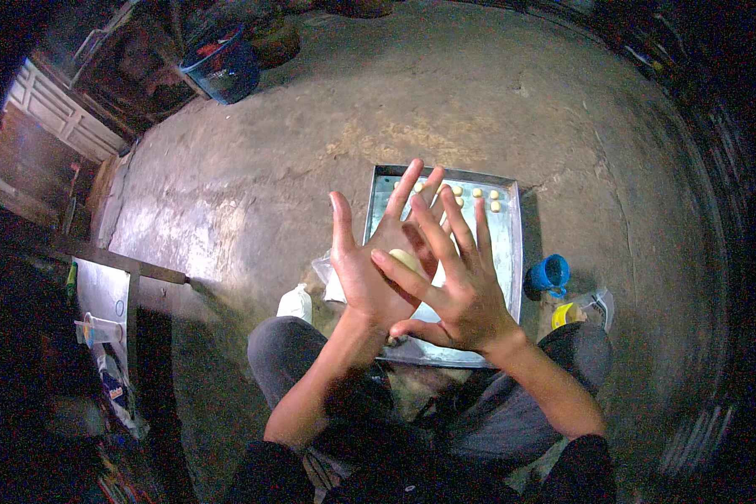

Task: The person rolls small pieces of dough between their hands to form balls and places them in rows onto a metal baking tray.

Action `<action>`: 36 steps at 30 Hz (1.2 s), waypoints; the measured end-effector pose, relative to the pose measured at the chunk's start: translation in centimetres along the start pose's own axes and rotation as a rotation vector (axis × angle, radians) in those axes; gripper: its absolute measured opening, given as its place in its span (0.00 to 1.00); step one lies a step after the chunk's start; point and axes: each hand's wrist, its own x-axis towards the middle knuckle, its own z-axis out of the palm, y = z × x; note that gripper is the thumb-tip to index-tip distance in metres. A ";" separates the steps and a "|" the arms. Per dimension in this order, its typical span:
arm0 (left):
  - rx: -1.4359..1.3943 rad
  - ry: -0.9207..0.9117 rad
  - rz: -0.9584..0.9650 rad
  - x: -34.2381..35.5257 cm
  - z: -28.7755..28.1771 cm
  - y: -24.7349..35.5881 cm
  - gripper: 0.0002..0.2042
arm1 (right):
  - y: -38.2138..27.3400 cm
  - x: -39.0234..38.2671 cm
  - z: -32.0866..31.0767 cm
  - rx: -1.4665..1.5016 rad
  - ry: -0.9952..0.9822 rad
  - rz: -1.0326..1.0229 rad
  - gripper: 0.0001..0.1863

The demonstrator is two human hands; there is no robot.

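Observation:
My left hand [373, 273] is raised palm up over the tray, fingers spread, with a pale dough ball [406, 257] resting on its palm. Above and partly across it is my right hand [464, 298], palm down with fingers fanned out. Its index finger crosses in front of the ball, and whether the palm touches the dough is hidden. Beneath both hands lies a shallow rectangular metal tray [506, 260] on the floor. Several small dough balls [478, 192] sit in rows at the tray's far end, partly covered by my fingers.
A blue mug [549, 274] and a yellow container [565, 315] stand right of the tray. A white bag [296, 303] is beside my left knee. Farther left is a low table [101, 290] holding a plastic cup [102, 329]. A blue bucket [229, 74] stands at the far left.

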 end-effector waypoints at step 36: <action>-0.237 -0.194 -0.246 0.4 1.2 -0.1 0.55 | 1.5 0.6 -2.0 0.024 -0.061 0.020 0.42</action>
